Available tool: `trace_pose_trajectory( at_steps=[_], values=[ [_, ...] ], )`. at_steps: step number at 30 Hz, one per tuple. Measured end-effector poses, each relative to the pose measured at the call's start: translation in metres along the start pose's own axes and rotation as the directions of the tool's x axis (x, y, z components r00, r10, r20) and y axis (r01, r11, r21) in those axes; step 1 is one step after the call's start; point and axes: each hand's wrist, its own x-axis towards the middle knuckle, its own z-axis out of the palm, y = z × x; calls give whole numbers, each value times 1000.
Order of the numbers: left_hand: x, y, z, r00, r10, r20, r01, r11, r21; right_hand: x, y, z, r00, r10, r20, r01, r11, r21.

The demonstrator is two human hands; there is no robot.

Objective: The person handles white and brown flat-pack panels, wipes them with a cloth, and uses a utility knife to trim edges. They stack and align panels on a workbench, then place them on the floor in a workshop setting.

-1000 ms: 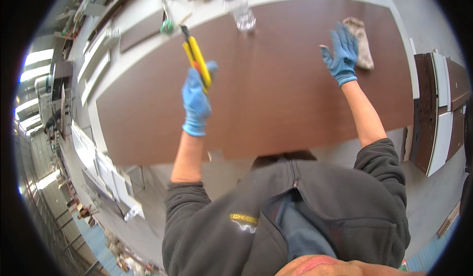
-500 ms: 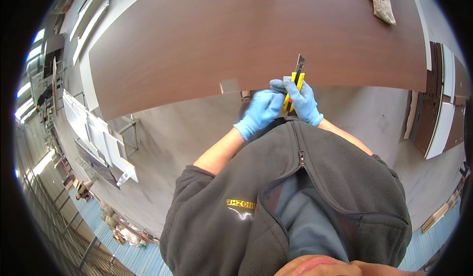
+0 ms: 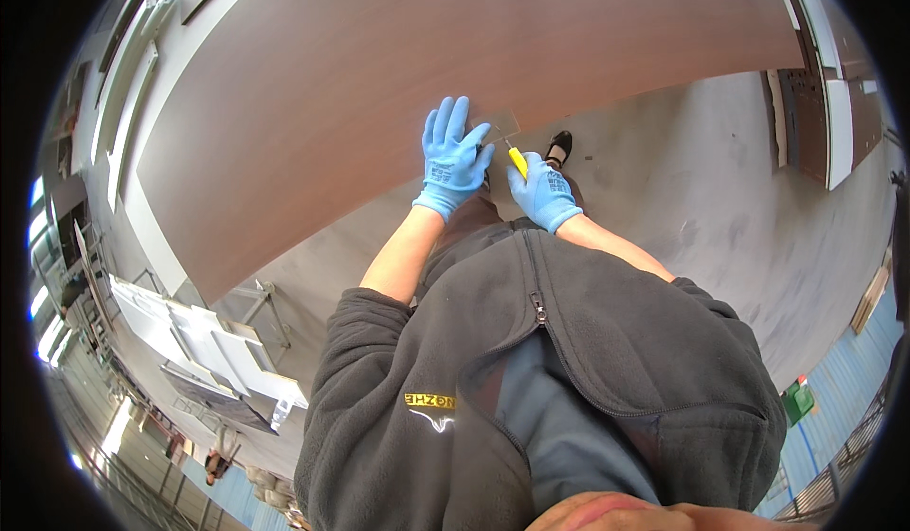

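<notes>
A wide brown panel (image 3: 332,114) stretches across in front of me. My left hand (image 3: 451,156), in a blue glove, lies with its fingers spread at the panel's near edge. Beside its thumb is a small squarish patch (image 3: 500,125) at that edge; whether it is a notch or a piece on the surface I cannot tell. My right hand (image 3: 547,192), gloved alike, is closed around a yellow utility knife (image 3: 518,160). The knife's thin tip points at the patch; contact between them cannot be made out.
Brown and white boards (image 3: 825,119) are stacked at the right. White panels (image 3: 204,341) rest on a metal frame at the left, near a clear bottle (image 3: 282,411). Long pale strips (image 3: 133,114) lie at the far left. A black shoe (image 3: 560,148) shows beyond my right hand.
My hands have moved apart from where they met around the knife. The left has come to the panel's edge, fingers spread; the right has lowered the knife toward the patch. The view has shifted.
</notes>
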Motion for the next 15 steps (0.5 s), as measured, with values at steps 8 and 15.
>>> trace_pose_trajectory(
  at_steps=[8,15],
  values=[
    [-3,-4,5,996,-41,-74,32,993,-117,-9,-7,14,994,67,-81,-75,992,-105],
    [-2,-7,12,997,3,-77,-6,999,-43,-13,-14,12,992,78,-96,-85,994,-65]
  ],
)
